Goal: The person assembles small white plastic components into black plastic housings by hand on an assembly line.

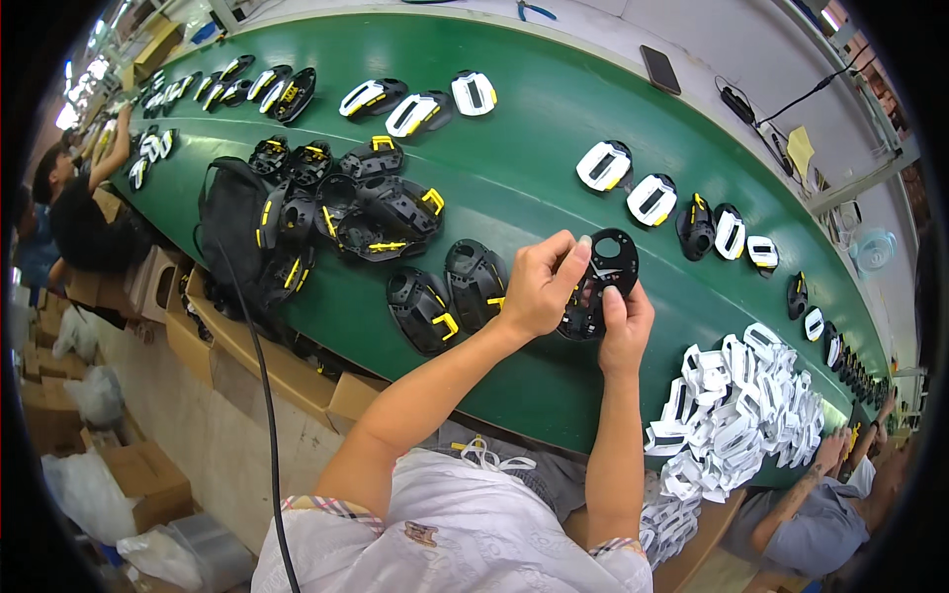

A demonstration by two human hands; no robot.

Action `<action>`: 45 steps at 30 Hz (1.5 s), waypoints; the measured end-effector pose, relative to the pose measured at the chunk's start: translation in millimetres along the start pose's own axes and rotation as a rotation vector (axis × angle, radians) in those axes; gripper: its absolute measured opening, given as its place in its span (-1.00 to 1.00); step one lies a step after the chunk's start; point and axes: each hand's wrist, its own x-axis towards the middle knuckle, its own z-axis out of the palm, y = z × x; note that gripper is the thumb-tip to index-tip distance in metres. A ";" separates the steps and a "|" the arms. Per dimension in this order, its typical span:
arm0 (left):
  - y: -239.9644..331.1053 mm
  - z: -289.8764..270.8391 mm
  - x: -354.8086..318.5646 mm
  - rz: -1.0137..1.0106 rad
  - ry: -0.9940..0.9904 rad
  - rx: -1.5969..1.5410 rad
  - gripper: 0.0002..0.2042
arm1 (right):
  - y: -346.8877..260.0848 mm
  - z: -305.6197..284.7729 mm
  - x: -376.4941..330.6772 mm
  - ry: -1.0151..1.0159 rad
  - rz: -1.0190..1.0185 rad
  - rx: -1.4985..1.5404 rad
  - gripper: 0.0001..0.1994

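Observation:
Over the green table I hold a black plastic housing with a round opening at its upper end. My right hand grips its lower right edge, thumb on the face. Against its left side my left hand is closed, thumb pointing up along the part and fingers curled. Part of the housing's lower end is hidden behind the hands. Just left of my left hand lie two black shells with yellow levers, one closer and one farther left.
A heap of white plastic frames covers the table at right. More black shells pile up at left beside a black bag. Assembled white-and-black pieces line the green table. A phone lies at the back; co-workers sit at both ends.

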 end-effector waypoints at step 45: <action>-6.8 12.8 -6.4 -0.131 -0.032 -0.579 -0.84 | -4.7 7.7 -3.9 0.044 -0.052 -0.004 -0.79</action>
